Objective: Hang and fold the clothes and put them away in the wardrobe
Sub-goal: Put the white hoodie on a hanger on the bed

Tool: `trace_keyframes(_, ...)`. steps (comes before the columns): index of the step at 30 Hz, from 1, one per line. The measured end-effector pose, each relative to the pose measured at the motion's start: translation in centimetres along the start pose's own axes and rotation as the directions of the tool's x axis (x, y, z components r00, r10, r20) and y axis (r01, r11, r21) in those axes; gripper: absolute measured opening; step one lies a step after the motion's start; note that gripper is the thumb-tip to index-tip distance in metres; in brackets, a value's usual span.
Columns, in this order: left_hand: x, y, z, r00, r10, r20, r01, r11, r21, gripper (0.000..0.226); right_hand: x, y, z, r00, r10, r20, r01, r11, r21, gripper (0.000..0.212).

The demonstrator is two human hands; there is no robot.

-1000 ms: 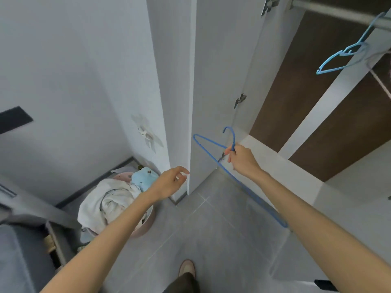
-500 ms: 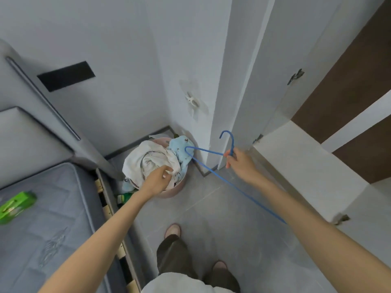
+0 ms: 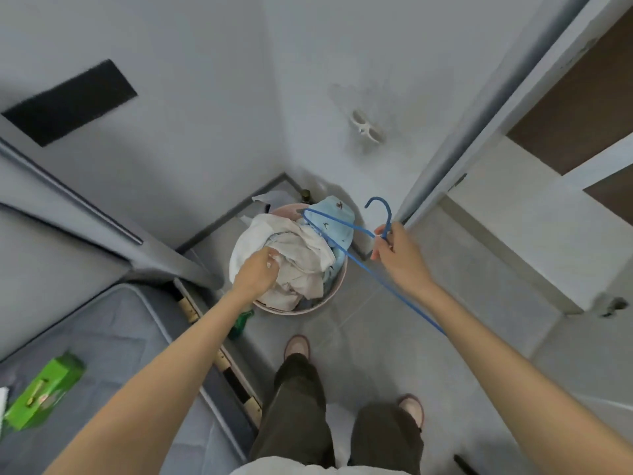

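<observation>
1. The step in hand looks like picking a garment out of the basket [image 3: 291, 310], at centre frame on the floor, to put on the hanger [image 3: 378, 199].
2. The left hand [image 3: 255, 274] is sitting on the white garment [image 3: 301, 258] on top of the pile. Its fingers are curling into the cloth and seem to be gripping a fold, though the fingertips are hidden.
3. The right hand [image 3: 399, 253], right of centre, is pinching the hanger at the neck just below the hook. The hanger's far shoulder is hanging over the basket and its near arm is running down towards the lower right.
4. A blue garment [image 3: 334, 217] is lying at the basket's far side, partly under the white one.
5. The next move probably calls for lifting the white garment clear, finding its neck opening and feeding a hanger shoulder in. The pile is tangled, so other pieces may be dragged up with it.
6. The hanger's far end is sitting right over the clothes and could snag them.
7. The wardrobe [image 3: 513, 207] is standing open at the right of the frame, its door edge [image 3: 455, 159] just beyond the right hand.
8. The bed [image 3: 102, 337] is filling the lower left, close beside the basket, with a green box [image 3: 44, 385] on it. A green bottle [image 3: 241, 322] is lying on the floor between bed and basket, so room to work is tight.
</observation>
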State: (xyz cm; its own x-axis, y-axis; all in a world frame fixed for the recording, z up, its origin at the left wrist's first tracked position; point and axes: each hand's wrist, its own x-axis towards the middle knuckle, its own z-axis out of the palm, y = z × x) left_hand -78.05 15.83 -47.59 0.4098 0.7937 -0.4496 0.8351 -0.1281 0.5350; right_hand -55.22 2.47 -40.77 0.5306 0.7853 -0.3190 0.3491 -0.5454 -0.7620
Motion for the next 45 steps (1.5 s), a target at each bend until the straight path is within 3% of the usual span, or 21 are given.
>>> trace_keyframes(8,7.8,-5.3,4.2,0.981,0.063,0.181,-0.084,0.99,0.114,0.046,4.9,2.6,5.8,0.992,0.047,-0.12,-0.04,0.998,0.057,0.014)
trace_keyframes(19,21.5,-13.6,18.0,0.971,0.187,0.149,-0.229,0.902,0.366,0.065,11.5,13.0,14.3,0.964,-0.094,-0.25,0.125,0.985,0.115,0.011)
trace_keyframes(27,29.9,-18.7,25.6,0.956,0.284,0.067,-0.238,0.627,0.742,0.069,14.2,20.1,19.4,0.942,-0.124,-0.312,0.165,0.98,0.11,0.018)
trace_keyframes(31,30.9,-18.2,24.9,0.945,0.325,0.025,-0.193,0.498,0.845,0.034,14.1,21.3,19.6,0.931,-0.098,-0.352,0.157,0.977,0.142,0.021)
trace_keyframes(33,30.3,-17.3,24.0,0.948,0.318,0.009,-0.194,0.557,0.807,0.023,13.5,21.1,19.2,0.927,-0.09,-0.365,0.15,0.979,0.141,0.022)
trace_keyframes(36,28.6,-15.3,22.7,0.938,0.338,-0.074,-0.224,0.758,0.612,0.02,11.7,20.3,18.6,0.919,-0.088,-0.384,0.148,0.981,0.129,0.024)
trace_keyframes(39,25.8,-13.2,20.3,0.864,0.45,-0.226,-0.346,0.857,0.383,0.015,9.0,19.1,17.8,0.902,-0.122,-0.414,0.171,0.982,0.085,0.024)
trace_keyframes(42,21.5,-11.9,16.7,0.763,0.557,-0.327,-0.539,0.828,0.154,0.025,5.6,17.0,17.0,0.877,-0.156,-0.454,0.198,0.979,0.046,0.018)
trace_keyframes(45,16.4,-10.7,12.4,0.655,0.664,-0.36,-0.717,0.696,-0.021,0.033,1.8,14.0,16.7,0.876,-0.184,-0.446,0.239,0.969,0.069,0.009)
